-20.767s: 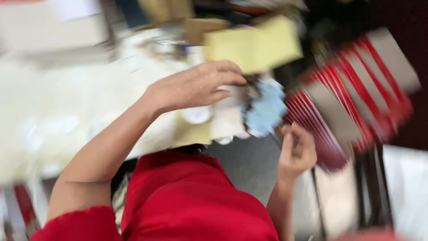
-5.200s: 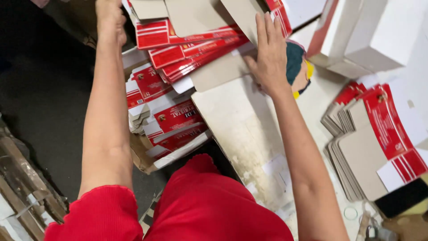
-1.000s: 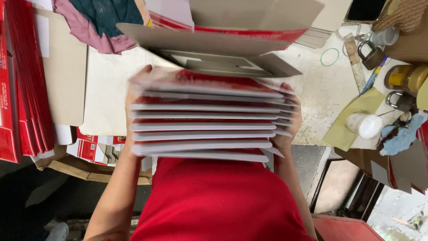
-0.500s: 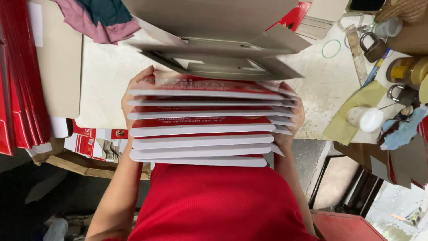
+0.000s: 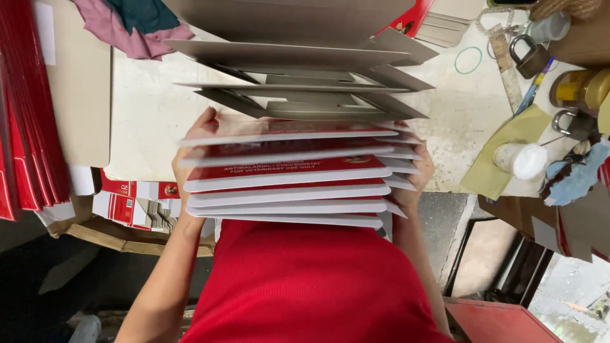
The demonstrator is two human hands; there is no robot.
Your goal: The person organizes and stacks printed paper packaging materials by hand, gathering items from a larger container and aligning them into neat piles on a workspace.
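I hold a fanned stack of flat red-and-white carton blanks (image 5: pixel 286 184) upright against my chest, above the edge of a pale worktable (image 5: pixel 143 114). My left hand (image 5: pixel 190 143) grips the stack's left side. My right hand (image 5: pixel 416 174) grips its right side, mostly hidden behind the card edges. The farther blanks (image 5: pixel 298 76) show their grey unprinted backs and open flaps, leaning away over the table.
A row of red blanks (image 5: pixel 25 121) stands at the far left beside a brown card sheet (image 5: pixel 79 95). Cloths (image 5: pixel 133 25) lie at the top left. To the right are a white bottle (image 5: pixel 521 160), padlocks (image 5: pixel 527 54), a green rubber band (image 5: pixel 468 60) and a yellow jar (image 5: pixel 578 89). Loose cartons (image 5: pixel 133 203) sit below the table edge.
Earlier my hands reached over scattered blanks. In the last second the gathered stack has stayed in both hands and fanned out slightly, the view shifting a little.
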